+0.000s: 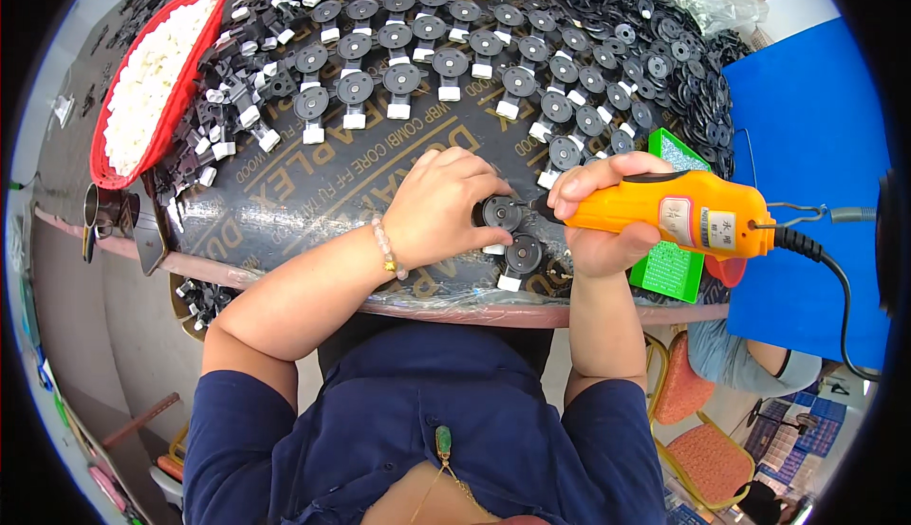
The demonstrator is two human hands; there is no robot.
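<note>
My left hand (441, 207) is closed around a black round wheel-like part (500, 214) on the table, thumb and fingers gripping its sides. My right hand (605, 252) wraps around an orange electric screwdriver (707, 210) lying nearly level. The dark tip of this tool points left at the held part; whether it touches is hard to make out. Just below the held part, close to the table's near edge, lies a second black wheel-like part (523, 254) with a white block at its foot.
Rows of similar black parts (402, 77) curve across the table. A red basket (180, 98) of white pieces stands left, beside loose black brackets (242, 112). At right are a green tray (664, 283) of small screws, heaped black discs (697, 89) and a blue panel (807, 193). The tool's cable (840, 288) hangs right.
</note>
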